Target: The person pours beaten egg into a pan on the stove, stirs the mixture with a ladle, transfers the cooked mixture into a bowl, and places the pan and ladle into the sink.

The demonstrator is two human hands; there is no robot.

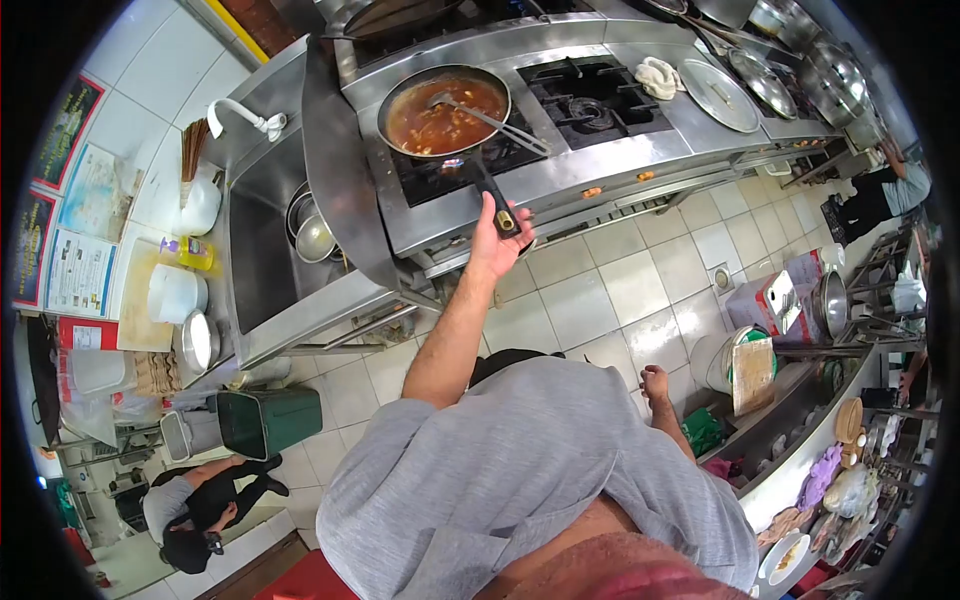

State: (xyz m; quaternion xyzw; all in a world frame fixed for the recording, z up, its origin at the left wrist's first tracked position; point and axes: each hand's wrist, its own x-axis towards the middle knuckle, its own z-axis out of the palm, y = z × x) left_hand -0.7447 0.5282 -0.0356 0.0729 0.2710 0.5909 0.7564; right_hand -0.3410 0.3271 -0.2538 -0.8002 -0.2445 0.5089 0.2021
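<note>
My left hand (497, 240) is closed around the black handle of a frying pan (383, 120). The pan sits over the front left burner of a steel stove (460, 218). Inside it is a reddish-brown sauce (425, 125) with pale pieces. A long metal utensil (497, 124), spoon or tongs I cannot tell, lies in the sauce with its handle over the pan's right rim. Lower down, at my right side, my right hand (655, 383) hangs with curled fingers, away from the stove; nothing shows in it.
A steel sink (262, 270) holding metal bowls adjoins the stove on the left. Right of the pan are a bare burner (595, 112), a white cloth (658, 78) and a round lid (718, 95). Buckets stand at right. Other people (870, 205) are at the right and lower left.
</note>
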